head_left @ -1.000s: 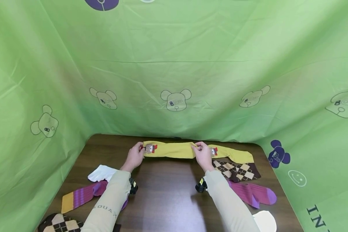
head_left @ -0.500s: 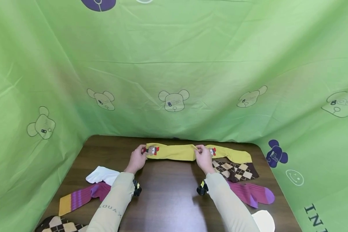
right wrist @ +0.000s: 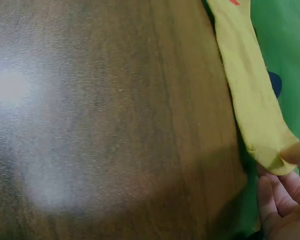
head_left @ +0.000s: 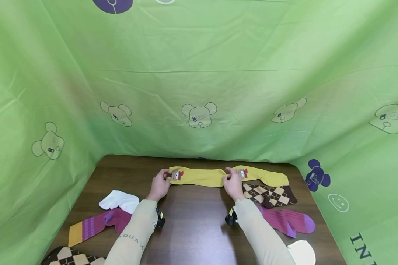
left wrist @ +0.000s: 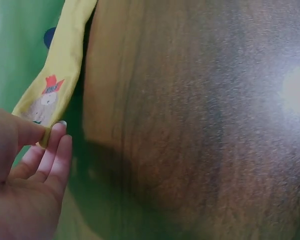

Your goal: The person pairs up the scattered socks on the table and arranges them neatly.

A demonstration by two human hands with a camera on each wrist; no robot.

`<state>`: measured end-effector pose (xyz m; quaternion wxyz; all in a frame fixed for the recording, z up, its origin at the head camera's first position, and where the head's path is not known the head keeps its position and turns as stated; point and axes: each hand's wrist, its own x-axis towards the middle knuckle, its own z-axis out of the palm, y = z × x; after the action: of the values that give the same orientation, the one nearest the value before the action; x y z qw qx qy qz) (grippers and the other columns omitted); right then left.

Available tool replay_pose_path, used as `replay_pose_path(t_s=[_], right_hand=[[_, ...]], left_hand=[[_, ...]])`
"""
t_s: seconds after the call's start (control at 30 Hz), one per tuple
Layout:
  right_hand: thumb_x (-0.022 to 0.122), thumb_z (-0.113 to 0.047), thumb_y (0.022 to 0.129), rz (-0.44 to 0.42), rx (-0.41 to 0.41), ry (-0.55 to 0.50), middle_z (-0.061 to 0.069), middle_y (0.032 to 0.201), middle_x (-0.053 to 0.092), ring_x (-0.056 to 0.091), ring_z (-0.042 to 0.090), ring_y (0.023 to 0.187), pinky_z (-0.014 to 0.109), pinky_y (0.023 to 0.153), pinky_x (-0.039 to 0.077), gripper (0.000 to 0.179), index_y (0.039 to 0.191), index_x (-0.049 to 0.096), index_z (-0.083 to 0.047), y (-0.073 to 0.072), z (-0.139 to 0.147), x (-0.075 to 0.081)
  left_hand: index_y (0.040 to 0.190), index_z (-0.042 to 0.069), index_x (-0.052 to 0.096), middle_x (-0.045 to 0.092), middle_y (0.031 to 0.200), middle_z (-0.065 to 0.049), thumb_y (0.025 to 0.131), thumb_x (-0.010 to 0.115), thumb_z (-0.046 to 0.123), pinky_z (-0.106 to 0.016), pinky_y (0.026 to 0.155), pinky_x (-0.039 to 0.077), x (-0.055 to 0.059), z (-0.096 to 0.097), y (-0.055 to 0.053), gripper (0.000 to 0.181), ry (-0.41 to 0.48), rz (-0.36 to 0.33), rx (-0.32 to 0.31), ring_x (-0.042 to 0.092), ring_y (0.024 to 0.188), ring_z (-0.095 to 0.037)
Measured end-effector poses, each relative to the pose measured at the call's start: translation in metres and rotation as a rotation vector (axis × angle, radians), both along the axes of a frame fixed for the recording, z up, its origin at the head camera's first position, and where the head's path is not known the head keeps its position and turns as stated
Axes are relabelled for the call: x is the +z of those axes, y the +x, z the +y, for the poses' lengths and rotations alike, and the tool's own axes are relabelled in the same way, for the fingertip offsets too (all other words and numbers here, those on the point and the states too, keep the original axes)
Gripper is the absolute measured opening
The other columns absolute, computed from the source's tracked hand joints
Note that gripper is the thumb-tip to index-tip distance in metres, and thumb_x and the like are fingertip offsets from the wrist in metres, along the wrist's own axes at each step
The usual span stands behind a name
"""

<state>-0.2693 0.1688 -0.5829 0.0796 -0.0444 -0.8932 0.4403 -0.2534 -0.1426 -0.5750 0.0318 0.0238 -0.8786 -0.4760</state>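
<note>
A yellow sock with a bear print is stretched sideways near the far side of the table. My left hand pinches its printed end between thumb and fingers, as the left wrist view shows. At the plain end, my right hand holds the fabric, its thumb on top and fingers beneath in the right wrist view. A second yellow sock with the same print lies just right of my right hand, partly behind it.
Brown argyle socks, a purple sock and a white sock lie right. On the left are another white sock, a purple-and-yellow sock and an argyle sock. Green curtain surrounds the table.
The held yellow sock has come lower and nearer to me, with both hands following. My left hand has shifted slightly right. The socks lying around have not moved.
</note>
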Motion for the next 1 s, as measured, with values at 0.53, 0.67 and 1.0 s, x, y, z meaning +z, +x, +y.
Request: replay_pose_path(t_s=[0.53, 0.67, 1.0], right_hand=[[0.069, 0.003, 0.084, 0.001, 0.082, 0.185, 0.025, 0.119, 0.067, 0.059, 0.043, 0.116, 0.052, 0.098, 0.046, 0.036, 0.12, 0.071, 0.005, 0.0038, -0.0001, -0.0035], [0.071, 0.0, 0.086, 0.016, 0.109, 0.299, 0.025, 0.115, 0.066, 0.06, 0.043, 0.11, 0.053, 0.094, 0.048, 0.036, 0.122, 0.07, 0.007, 0.0013, 0.0009, -0.0072], [0.072, -0.008, 0.089, 0.038, 0.136, 0.431, 0.025, 0.113, 0.065, 0.062, 0.039, 0.103, 0.05, 0.09, 0.052, 0.036, 0.121, 0.07, 0.007, 0.0018, 0.0003, -0.0072]], left_hand=[[0.115, -0.003, 0.071, 0.063, 0.111, -0.021, 0.089, 0.053, -0.012, -0.048, 0.089, 0.048, -0.0051, 0.0025, 0.0034, 0.032, -0.124, 0.032, -0.037, 0.059, 0.103, -0.035], [0.125, -0.005, 0.068, 0.06, 0.12, -0.026, 0.09, 0.057, -0.007, -0.052, 0.095, 0.046, -0.0058, 0.0027, 0.0038, 0.036, -0.182, 0.028, -0.062, 0.056, 0.112, -0.043], [0.134, -0.001, 0.065, 0.05, 0.133, -0.026, 0.093, 0.07, 0.013, -0.055, 0.096, 0.038, -0.0009, 0.0087, 0.0086, 0.044, -0.322, -0.047, -0.04, 0.038, 0.119, -0.046]])
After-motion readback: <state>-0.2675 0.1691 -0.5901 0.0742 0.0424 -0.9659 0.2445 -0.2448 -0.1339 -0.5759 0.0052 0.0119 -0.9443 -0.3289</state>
